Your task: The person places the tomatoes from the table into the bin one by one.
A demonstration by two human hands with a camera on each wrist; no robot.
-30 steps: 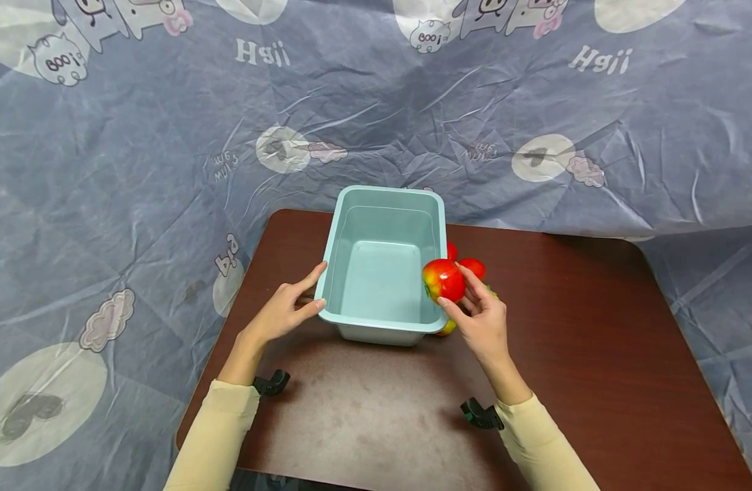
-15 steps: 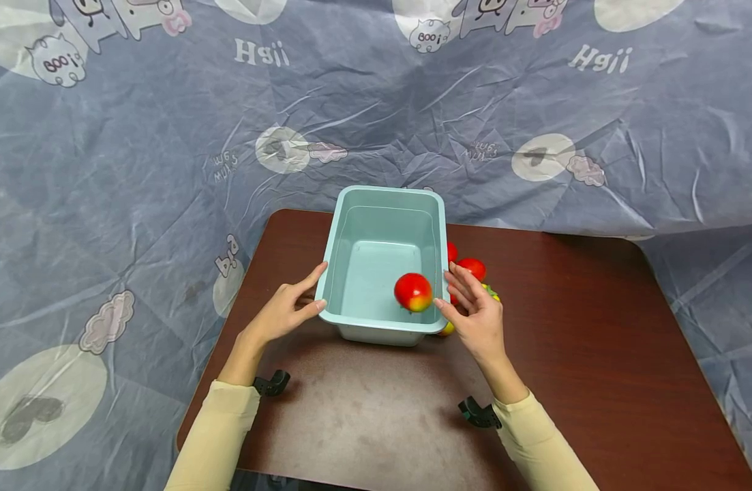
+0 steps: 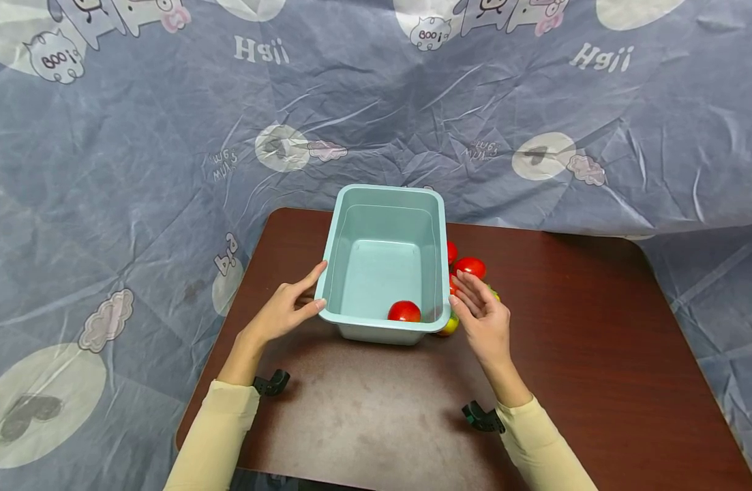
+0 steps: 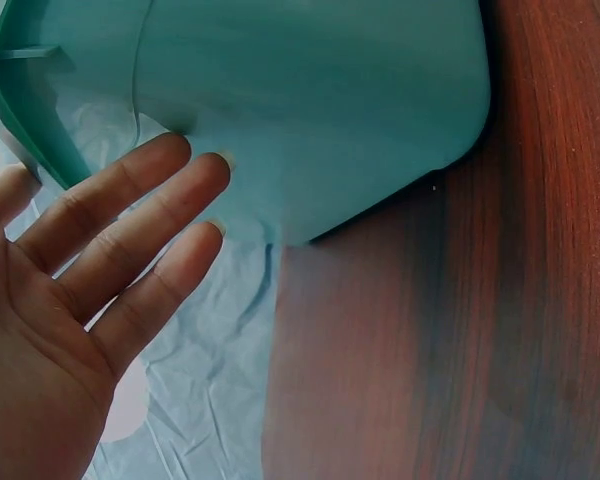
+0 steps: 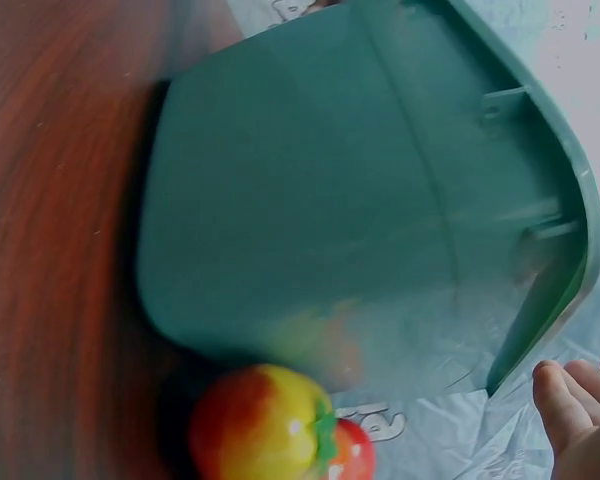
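A pale green plastic bin (image 3: 363, 322) stands on the table. One glossy red tomato (image 3: 403, 311) lies inside, its lower part hidden by the front wall. My left hand (image 3: 283, 310) is at the bin's left rim, thumb and forefinger touching it; the left wrist view shows its other fingers loosely extended beside the outer wall. Just outside the right rim, my right hand (image 3: 486, 324) holds nothing, its fingers relaxed. Next to that hand are several red tomatoes (image 3: 470, 267) and a yellowish one (image 3: 450, 325). The right wrist view shows a red-and-yellow tomato (image 5: 250, 425) with a green calyx beside the bin.
The brown wooden table (image 3: 572, 354) extends to the right and in front of the bin. A grey-blue printed cloth (image 3: 376, 102) hangs behind the table. Each wrist carries a black camera mount (image 3: 483, 417).
My right hand lets go of the tomato over the bin; it drops in and settles near the front wall. The right hand then draws back slightly right. My left hand stays at the rim.
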